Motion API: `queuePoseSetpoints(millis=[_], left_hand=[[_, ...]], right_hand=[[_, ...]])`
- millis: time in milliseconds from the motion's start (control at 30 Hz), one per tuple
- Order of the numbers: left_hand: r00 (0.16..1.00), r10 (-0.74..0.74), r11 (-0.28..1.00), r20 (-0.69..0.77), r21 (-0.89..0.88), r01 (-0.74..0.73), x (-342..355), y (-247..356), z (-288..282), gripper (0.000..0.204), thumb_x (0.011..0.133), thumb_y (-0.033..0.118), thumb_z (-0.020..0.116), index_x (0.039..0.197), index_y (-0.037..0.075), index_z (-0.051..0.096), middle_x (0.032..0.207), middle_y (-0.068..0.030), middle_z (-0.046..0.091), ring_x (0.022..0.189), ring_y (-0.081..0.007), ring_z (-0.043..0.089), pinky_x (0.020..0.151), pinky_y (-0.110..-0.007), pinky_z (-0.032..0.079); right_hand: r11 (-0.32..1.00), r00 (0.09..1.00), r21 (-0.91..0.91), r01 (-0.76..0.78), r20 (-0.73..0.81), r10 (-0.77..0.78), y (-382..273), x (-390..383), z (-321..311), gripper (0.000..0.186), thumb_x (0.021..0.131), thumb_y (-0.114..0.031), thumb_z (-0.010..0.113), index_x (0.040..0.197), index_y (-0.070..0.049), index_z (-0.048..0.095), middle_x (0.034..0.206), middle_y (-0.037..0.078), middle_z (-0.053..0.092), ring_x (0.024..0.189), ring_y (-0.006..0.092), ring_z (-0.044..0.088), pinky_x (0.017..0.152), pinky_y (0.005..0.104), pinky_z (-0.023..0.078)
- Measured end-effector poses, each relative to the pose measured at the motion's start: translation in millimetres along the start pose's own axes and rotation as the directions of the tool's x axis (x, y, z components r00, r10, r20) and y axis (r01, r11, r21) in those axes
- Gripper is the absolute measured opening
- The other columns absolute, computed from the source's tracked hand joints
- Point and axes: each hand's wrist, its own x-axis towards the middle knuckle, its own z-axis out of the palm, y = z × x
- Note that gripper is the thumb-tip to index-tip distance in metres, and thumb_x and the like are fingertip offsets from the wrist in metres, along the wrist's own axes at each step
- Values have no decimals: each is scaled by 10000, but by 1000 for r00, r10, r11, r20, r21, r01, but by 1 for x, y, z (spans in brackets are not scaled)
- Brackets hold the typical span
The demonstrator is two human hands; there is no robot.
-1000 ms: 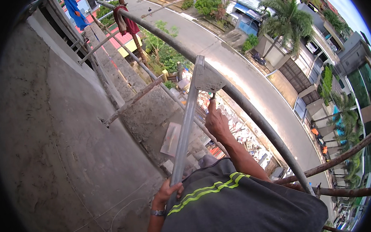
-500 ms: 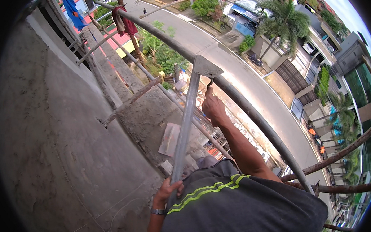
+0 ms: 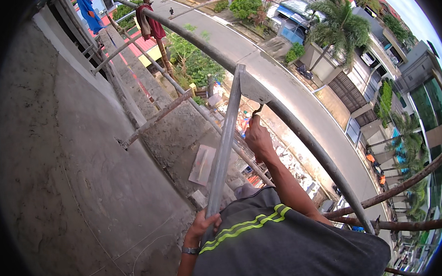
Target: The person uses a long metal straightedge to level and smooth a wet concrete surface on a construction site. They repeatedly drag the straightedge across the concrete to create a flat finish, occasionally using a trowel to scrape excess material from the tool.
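My left hand (image 3: 204, 224), low in the view, is closed around the near end of a long grey metal straightedge (image 3: 224, 140). The bar slants up and away from me to the scaffold rail. My right hand (image 3: 259, 140) is wrapped round the handle of a trowel (image 3: 255, 89), its arm stretched forward. The trowel's flat, mortar-smeared blade lies against the right side of the bar's far end. Most of the trowel's handle is hidden in my fist.
A grey plastered wall (image 3: 102, 159) fills the left side. Scaffold pipes (image 3: 310, 133) cross in front and at right, high above a street (image 3: 331, 147). Below the bar, a flat rectangular board (image 3: 201, 165) lies on a rough concrete ledge (image 3: 168, 135). Cloths (image 3: 150, 24) hang from the rail.
The straightedge's far end has swung a little to the right. My right hand and the trowel have shifted slightly right and nearer; my left hand keeps its grip.
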Motion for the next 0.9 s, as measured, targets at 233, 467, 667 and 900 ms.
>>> queuePoseSetpoints(millis=[233,467,667,900], left_hand=[[1000,6,999,15,-35,-6,0,-1,-5,366,944,197,569,1213,-32,474,705,-48,510,565,-126,487,536,-258,411],[1000,21,1000,7,0,-21,0,-3,-7,351,938,198,579,1189,-26,479,702,-43,507,573,-124,488,538,-257,409],[999,28,999,19,-31,-28,2,-3,-6,352,931,218,598,1166,-17,485,707,-41,516,574,-118,491,536,-249,411],[999,28,999,40,-38,-27,2,7,-2,330,940,213,581,1157,-18,489,694,-40,510,570,-119,492,540,-245,413]], right_hand=[[985,1000,-174,10,-3,-11,2,-11,0,287,878,-114,446,1106,27,345,742,333,612,722,518,605,637,598,433],[994,999,-110,3,-51,-8,6,20,1,268,874,-123,439,1097,-6,348,792,342,620,769,527,605,682,593,449],[999,999,-30,-35,-15,35,-3,31,-9,262,857,-115,452,1074,6,369,853,362,616,822,528,606,743,583,454],[999,997,20,-49,-55,50,13,0,0,226,878,-80,444,1066,19,364,829,362,606,773,538,599,690,581,466]])
